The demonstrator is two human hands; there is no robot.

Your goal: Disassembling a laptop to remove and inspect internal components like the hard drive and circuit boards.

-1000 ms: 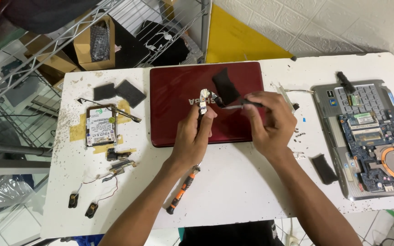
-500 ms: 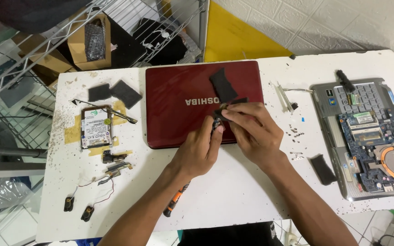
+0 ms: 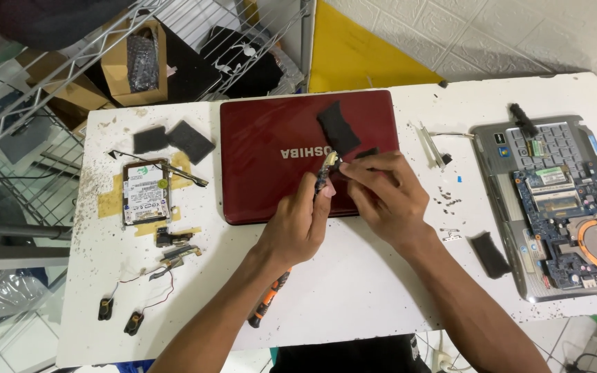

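Observation:
Both my hands meet over the closed red laptop (image 3: 271,159) on the white table (image 3: 381,290). My left hand (image 3: 300,222) pinches a small metal and black part (image 3: 326,169) upright between thumb and fingers. My right hand (image 3: 385,193) grips the same small part from the right, its fingertips against the top end. A black foam-like piece (image 3: 338,128) lies on the laptop lid just behind my fingers.
An opened laptop base with bare circuit board and fan (image 3: 564,207) lies at the right. A hard drive (image 3: 145,191), black pads (image 3: 174,140), small speakers with wires (image 3: 122,314) and brackets lie at the left. An orange-handled screwdriver (image 3: 268,298) rests under my left forearm. A wire shelf (image 3: 50,83) stands behind.
My hands stay together on the small part over the red lid; they have turned it slightly and shifted a little to the right. Nothing else on the table has moved.

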